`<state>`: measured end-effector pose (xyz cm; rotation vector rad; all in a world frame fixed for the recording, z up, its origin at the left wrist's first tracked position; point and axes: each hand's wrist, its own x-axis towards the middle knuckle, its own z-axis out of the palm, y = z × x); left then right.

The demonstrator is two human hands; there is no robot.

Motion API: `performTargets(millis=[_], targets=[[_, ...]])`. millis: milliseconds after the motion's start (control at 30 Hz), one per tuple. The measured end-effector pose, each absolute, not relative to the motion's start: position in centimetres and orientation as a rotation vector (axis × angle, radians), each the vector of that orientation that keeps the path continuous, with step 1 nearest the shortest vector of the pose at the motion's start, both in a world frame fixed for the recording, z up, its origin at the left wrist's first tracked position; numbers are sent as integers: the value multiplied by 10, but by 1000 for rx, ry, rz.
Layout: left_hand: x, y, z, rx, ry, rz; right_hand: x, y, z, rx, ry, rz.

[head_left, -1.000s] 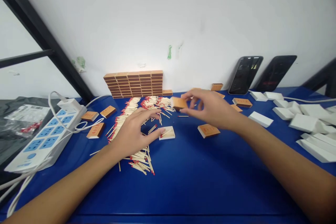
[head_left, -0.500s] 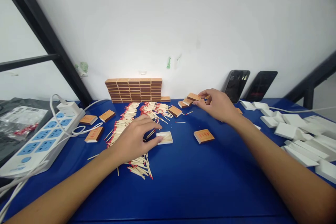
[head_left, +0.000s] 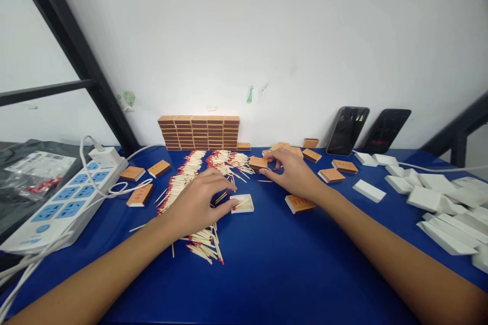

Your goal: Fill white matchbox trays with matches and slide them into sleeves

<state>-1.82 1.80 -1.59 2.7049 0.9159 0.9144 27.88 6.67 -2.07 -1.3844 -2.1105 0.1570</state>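
My left hand (head_left: 196,202) rests on the blue table (head_left: 274,264), fingers curled. Its thumb and forefinger pinch the left end of a small white matchbox tray (head_left: 243,203) that holds a few matches. Red-tipped matches lie in a long heap (head_left: 183,177) beyond this hand and in a smaller pile (head_left: 204,245) under the wrist. My right hand (head_left: 292,173) lies low over the table with fingers stretched out to the left and nothing in them. Its fingertips are close to an orange matchbox (head_left: 258,163) and a loose match (head_left: 265,181). An orange box sleeve (head_left: 299,204) lies by the right wrist.
A wall of stacked orange matchboxes (head_left: 200,133) stands at the back. More orange boxes (head_left: 140,194) lie left and right. A power strip (head_left: 64,203) with cables sits far left. Two phones (head_left: 346,131) lean on the wall. Several white trays (head_left: 438,198) crowd the right.
My right hand let go of the orange box it held up, reached to the boxes at the back, then drew back left to the table's middle. My left hand stayed on the tray.
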Motion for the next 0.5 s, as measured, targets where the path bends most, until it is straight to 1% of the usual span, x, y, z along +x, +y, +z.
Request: performTargets(millis=[233,500], targets=[[-18,19,-17,2677,931,899,267,75,-19,-1504,-2177,138],[-17,19,-16,2694,963,891,277,73,-22,-1573,-2134,69]])
